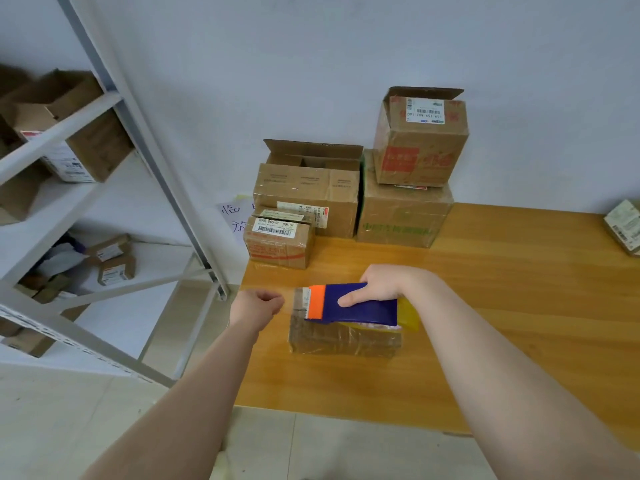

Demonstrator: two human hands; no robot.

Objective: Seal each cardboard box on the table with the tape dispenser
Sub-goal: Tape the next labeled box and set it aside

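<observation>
A small flat cardboard box (343, 339) wrapped in clear tape lies near the table's front left corner. My right hand (379, 284) grips the blue and orange tape dispenser (353, 303), which rests on top of that box with its orange blade end pointing left. My left hand (256, 304) hovers just left of the box, over the table's edge, fingers curled, and seems to pinch the end of a faint strip of clear tape drawn from the dispenser. The roll of yellowish tape (408, 315) shows at the dispenser's right end.
Several cardboard boxes stand at the back of the wooden table (519, 306): a small labelled box (277, 242), an open-flapped box (308, 188), and a large box (401, 216) with a smaller box (420, 140) on top. A metal shelf rack (114, 188) holding boxes stands to the left.
</observation>
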